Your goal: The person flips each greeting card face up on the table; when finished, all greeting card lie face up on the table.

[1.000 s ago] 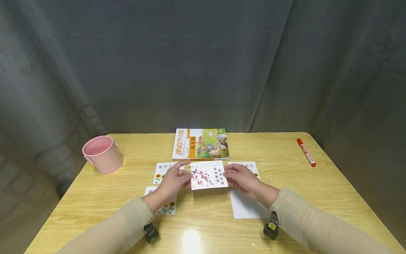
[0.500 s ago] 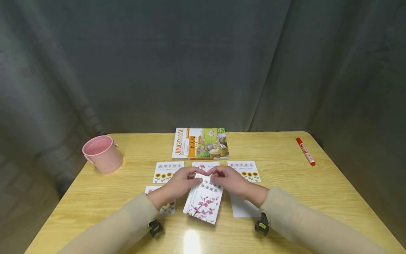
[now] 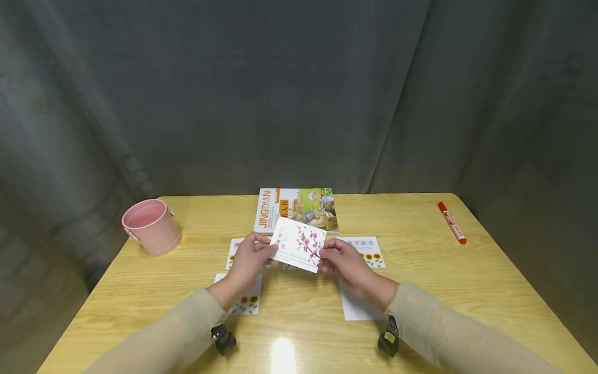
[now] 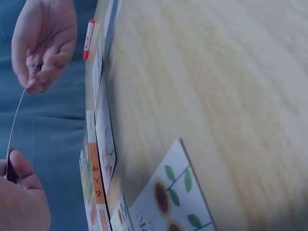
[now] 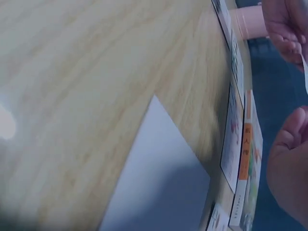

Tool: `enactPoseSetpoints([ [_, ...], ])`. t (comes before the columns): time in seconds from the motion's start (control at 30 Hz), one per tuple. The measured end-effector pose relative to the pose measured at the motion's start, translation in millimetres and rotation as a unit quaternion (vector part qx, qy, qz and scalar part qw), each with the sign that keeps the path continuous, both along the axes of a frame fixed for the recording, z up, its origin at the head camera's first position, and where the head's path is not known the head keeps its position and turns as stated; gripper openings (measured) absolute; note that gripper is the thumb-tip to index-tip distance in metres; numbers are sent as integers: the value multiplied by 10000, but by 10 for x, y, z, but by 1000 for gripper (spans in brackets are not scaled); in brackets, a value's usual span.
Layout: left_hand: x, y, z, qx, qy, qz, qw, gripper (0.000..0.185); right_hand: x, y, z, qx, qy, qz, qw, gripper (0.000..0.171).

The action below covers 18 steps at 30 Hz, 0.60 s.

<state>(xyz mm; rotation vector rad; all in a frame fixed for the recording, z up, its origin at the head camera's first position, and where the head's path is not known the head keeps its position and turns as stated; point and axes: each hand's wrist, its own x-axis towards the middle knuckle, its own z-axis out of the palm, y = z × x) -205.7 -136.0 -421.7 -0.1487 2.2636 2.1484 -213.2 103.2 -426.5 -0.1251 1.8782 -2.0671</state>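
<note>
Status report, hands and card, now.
Left hand and right hand pinch the blossom card by its side edges. Card held above the table, tilted. Nothing in the way.

White card (image 3: 299,244) with pink blossoms; pink bucket (image 3: 151,226); red marker (image 3: 451,223); light woodgrain desk (image 3: 467,291) (sunflower cards (image 3: 369,251) too).

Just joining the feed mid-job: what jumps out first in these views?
The plum-blossom card stands out, lifted above the table's middle, pinched at its edges by the left hand and the right hand. Under it, sunflower cards lie on the wooden table, with a picture book behind. A pink bucket stands at the far left and a red marker lies at the far right.
</note>
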Motion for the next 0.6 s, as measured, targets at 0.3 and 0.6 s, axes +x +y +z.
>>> enactPoseSetpoints([
  [0.3, 123, -39, -48, -948, 234, -567, 9936, 25, -37, 106, -14, 797, -30, 371, 9961, 8],
  [0.6, 446, 67, 4, -4225, 1606, -3041, 8386, 45, 111, 165, -115, 2234, 182, 1321, 9656, 7],
])
